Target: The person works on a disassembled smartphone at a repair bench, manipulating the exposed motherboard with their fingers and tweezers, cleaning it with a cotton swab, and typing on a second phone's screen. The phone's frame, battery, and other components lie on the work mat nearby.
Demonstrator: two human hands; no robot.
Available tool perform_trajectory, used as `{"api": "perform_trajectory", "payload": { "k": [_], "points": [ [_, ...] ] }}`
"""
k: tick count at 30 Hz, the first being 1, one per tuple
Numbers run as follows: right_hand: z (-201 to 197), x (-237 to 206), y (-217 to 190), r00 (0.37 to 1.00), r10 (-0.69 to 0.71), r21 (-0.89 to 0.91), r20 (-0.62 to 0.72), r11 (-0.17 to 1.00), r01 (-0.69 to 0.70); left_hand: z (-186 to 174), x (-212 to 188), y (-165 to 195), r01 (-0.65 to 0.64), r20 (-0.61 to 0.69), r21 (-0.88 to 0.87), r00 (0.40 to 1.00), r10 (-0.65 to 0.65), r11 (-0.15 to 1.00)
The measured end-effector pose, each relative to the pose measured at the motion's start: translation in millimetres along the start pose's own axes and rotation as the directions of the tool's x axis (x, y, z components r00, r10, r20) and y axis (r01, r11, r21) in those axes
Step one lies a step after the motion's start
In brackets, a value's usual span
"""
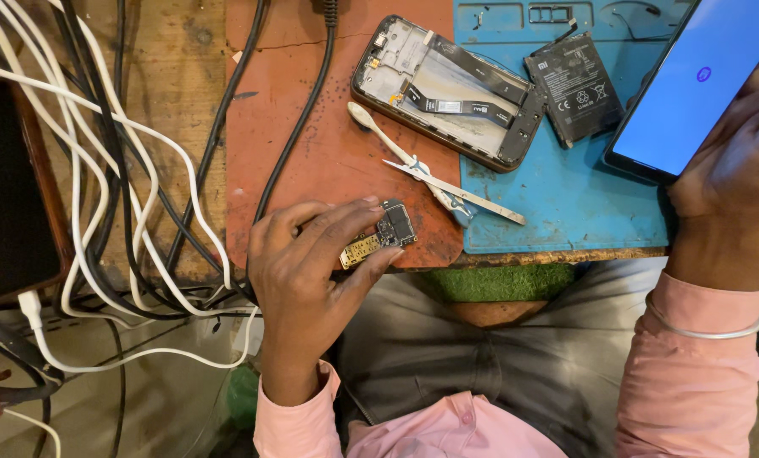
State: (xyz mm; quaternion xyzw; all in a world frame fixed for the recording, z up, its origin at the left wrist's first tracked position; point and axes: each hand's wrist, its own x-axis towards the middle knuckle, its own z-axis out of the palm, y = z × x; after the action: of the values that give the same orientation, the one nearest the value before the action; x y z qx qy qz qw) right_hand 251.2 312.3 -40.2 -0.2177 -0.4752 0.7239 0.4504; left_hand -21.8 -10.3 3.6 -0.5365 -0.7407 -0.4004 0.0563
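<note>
A small circuit board [381, 236] — dark shielded section at one end, gold contacts at the other — is pinched between the thumb and fingertips of the left hand [312, 271] at the near edge of the red mat [312, 144]. The right hand [736, 178] is wrapped around a lit phone [693, 85], its blue screen tilted over the blue work mat [566, 203]. The board is best held by its edges only, so the contacts are kept free of finger grease, and kept low over the mat in case it slips. Tweezers [456, 188] and a white pry tool [401, 153] lie crossed just beyond; the opened phone frame [447, 93] and loose battery [576, 85] rest behind them — well within reach.
</note>
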Motion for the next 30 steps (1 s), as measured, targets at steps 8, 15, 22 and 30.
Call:
{"api": "perform_trajectory", "payload": {
  "k": [8, 15, 22, 30],
  "points": [
    [0.2, 1.7, -0.1, 1.0, -0.001, -0.001, -0.001, 1.0, 0.001, -0.3, 0.0, -0.5, -0.005, -0.001, 0.006, 1.0, 0.005, 1.0],
    [-4.9, -0.8, 0.3, 1.0, 0.016, 0.008, -0.024, 1.0, -0.016, 0.0, 0.5, -0.5, -0.009, -0.001, -0.002, 1.0, 0.009, 1.0],
    [-20.0, 0.4, -11.6, 0.984, 0.126, 0.208, -0.124, 0.973, -0.099, 0.8, -0.2, -0.1, -0.006, -0.013, 0.005, 1.0, 0.006, 1.0],
    [-49.4, -3.8, -11.5, 0.971, 0.116, 0.138, -0.21, 0.986, -0.088, 2.5, -0.2, -2.7, -0.024, -0.012, -0.005, 1.0, 0.024, 1.0]
  ]
}}
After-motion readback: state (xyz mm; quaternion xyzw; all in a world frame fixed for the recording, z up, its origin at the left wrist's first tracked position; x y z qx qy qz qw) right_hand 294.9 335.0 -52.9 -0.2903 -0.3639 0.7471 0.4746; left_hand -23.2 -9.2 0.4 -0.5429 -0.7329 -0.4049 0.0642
